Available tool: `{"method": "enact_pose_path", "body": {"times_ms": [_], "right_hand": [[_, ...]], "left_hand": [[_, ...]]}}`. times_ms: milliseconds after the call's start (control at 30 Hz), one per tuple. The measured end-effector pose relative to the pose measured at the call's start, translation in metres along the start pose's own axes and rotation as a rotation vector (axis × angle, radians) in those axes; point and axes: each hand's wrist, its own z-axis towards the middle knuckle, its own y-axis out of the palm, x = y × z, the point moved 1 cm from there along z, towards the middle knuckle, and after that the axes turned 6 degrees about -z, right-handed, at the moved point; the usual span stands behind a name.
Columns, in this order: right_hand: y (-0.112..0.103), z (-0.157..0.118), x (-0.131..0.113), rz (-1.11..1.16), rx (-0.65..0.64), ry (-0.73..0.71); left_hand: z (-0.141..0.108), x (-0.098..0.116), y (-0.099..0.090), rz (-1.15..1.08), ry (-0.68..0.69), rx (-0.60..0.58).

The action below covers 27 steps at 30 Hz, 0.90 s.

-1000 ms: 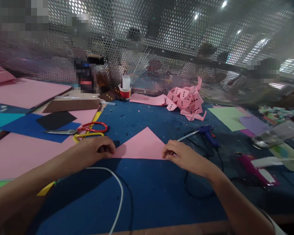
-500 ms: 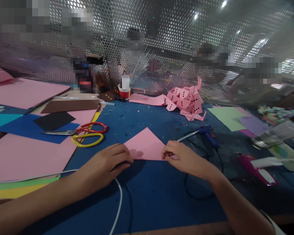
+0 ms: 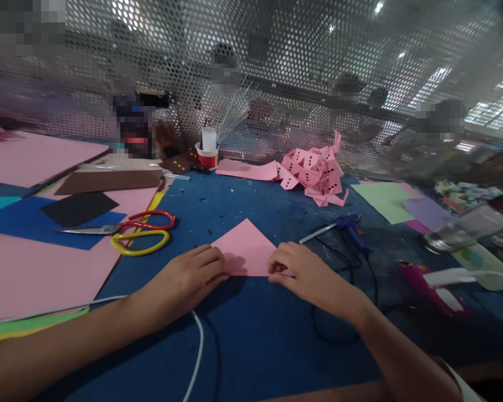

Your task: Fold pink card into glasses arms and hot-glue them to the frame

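Observation:
A pink paper triangle [image 3: 248, 251] lies on the blue table, its peak pointing away from me and its long straight edge towards me. My left hand [image 3: 188, 279] has its fingers closed on the paper's left corner, which they cover. At the right corner, my right hand [image 3: 305, 273] pinches the paper between curled fingers and thumb. A little of the pink corner shows beneath that hand.
Scissors [image 3: 145, 233] with red and yellow handles lie left beside coloured sheets. A blue glue gun [image 3: 352, 231] with a black cable is on the right, near a magenta device [image 3: 433, 290]. Folded pink pieces [image 3: 312, 173] stand behind. A white cable [image 3: 200, 346] runs nearby.
The view has shifted slightly. My right hand has moved a little inward along the paper's near edge, and my left hand's fingers have drawn closer together on the left corner.

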Motion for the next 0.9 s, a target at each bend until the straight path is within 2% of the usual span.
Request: {"method": "enact_pose_path", "body": {"times_ms": [300,500,700,900], "right_hand": [[0.007,0.001,0.002,-0.154,0.053,-0.102],[0.009,-0.001,-0.004,-0.378,0.087,-0.231],[0.014,0.000,-0.011,-0.509,0.123,-0.334],[0.021,0.002,-0.014,-0.525,0.179,-0.313]], "left_hand": [[-0.002,-0.002,0.002,0.058,0.024,-0.015],[-0.008,-0.001,0.002,0.126,0.053,-0.027],[-0.008,0.000,0.002,0.222,0.073,-0.110],[0.003,0.003,0.004,0.281,0.106,-0.034]]}}
